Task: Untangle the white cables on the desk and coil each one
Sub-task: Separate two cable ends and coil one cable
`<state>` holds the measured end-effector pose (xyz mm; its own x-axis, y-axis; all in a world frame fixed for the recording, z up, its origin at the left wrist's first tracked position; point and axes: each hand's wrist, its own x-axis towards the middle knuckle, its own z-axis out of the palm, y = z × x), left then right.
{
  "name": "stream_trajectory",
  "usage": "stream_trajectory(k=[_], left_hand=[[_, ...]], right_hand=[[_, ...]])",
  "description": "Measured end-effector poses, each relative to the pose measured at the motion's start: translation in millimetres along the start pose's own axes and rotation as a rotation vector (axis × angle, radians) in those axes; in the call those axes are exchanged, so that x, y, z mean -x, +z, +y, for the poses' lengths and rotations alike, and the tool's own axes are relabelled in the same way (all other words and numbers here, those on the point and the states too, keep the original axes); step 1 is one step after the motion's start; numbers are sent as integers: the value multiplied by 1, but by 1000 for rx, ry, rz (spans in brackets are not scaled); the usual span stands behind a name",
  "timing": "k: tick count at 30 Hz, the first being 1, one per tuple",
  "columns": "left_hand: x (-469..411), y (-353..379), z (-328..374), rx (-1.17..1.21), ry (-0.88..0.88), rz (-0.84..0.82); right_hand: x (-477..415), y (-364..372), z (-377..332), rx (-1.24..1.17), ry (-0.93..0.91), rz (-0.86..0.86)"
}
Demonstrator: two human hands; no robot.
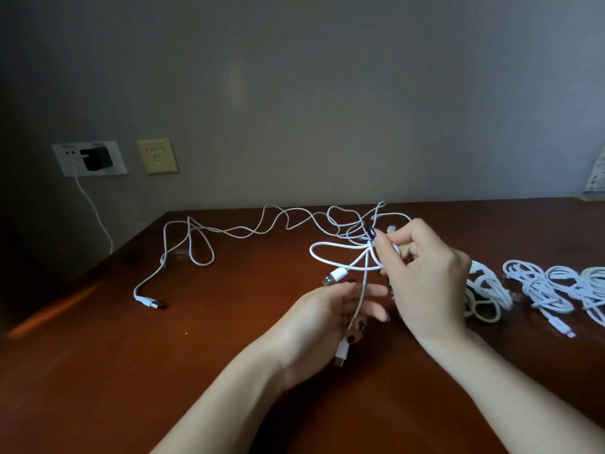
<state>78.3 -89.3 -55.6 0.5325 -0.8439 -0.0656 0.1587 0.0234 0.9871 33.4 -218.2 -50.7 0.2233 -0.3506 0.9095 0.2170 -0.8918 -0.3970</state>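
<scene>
A tangle of white cables [347,224] is lifted above the brown desk [163,371] at centre. My right hand [425,276] pinches the knot of the tangle between thumb and curled fingers. Below it, my left hand [327,319] holds one strand that runs down through its fingers, and a white plug [341,352] hangs under the palm. A USB plug [334,276] sticks out left of the knot. A long loose white cable [196,237] trails left across the desk and ends in another USB plug [149,302].
Several coiled white cables [540,290] lie in a row at the desk's right side, partly behind my right hand. On the wall at left are a white socket with a black charger [95,157] and its hanging cord, and a yellow plate [157,156].
</scene>
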Motion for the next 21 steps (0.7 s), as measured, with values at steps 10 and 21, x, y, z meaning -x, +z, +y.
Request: stream_trajectory(k=[10, 21], left_hand=[[11, -14, 3, -1237, 413, 422], [11, -27, 6, -1546, 708, 339]], right_hand=[[-1, 4, 14, 248, -309, -99], [3, 4, 7, 276, -455, -349]])
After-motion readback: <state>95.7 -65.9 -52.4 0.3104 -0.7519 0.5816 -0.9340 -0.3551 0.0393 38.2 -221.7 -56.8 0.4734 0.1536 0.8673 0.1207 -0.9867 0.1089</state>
